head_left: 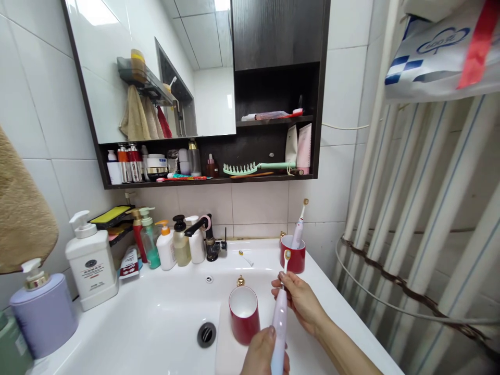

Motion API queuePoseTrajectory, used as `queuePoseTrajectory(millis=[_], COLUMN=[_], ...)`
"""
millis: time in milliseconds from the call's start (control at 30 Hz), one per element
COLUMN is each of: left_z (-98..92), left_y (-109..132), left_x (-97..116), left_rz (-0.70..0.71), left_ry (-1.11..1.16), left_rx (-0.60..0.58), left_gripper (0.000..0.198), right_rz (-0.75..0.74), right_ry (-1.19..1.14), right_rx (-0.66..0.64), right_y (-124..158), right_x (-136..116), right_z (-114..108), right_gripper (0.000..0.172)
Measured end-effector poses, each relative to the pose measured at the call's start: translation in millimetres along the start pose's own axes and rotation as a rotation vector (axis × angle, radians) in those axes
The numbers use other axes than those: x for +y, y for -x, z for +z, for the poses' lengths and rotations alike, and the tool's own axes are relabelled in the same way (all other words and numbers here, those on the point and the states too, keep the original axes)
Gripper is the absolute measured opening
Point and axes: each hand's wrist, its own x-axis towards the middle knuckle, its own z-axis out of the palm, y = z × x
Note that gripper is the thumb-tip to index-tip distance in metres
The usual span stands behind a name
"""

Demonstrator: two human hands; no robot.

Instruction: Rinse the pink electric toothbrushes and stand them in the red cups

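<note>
Low in the view, my left hand (260, 353) is wrapped round the pale pink and blue handle of an electric toothbrush (279, 320). My right hand (303, 302) pinches the neck of its brush head (287, 257) at the top; the brush points upward. Just left of it a red cup (245, 322) with a white inside stands in the sink (156, 323). Behind my right hand, on the sink's back corner, another red cup (294, 259) holds a second electric toothbrush (298, 233). A loose brush head (246, 258) lies on the back ledge.
A black faucet (211, 242) rises at the back, above the drain (207, 335). Several pump bottles (166, 250) line the left side, with a purple one (44, 315) nearest. A dark mirror cabinet (273, 67) hangs above. White pipes (417, 208) run along the right.
</note>
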Motion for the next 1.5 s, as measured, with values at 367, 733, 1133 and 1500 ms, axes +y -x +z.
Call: queuePoseTrajectory(millis=[367, 733, 1133, 1500], left_z=[-1.7, -2.1, -3.6, -4.3], left_y=[-5, -3, -5, -5], left_x=[-2, 2, 6, 8], left_rz=[0.014, 0.042, 0.085, 0.142], left_ry=[0.07, -0.06, -0.065, -0.096], left_rx=[-0.057, 0.013, -0.023, 0.031], left_gripper=[0.062, 0.05, 0.045, 0.042], right_rz=[0.021, -0.066, -0.064, -0.089], right_ry=[-0.024, 0.117, 0.144, 0.187], right_rx=[-0.056, 0.013, 0.008, -0.002], right_y=[1, 2, 6, 12], right_x=[3, 4, 10, 9], right_z=[3, 6, 14, 20], right_gripper=[0.022, 0.025, 0.027, 0.028])
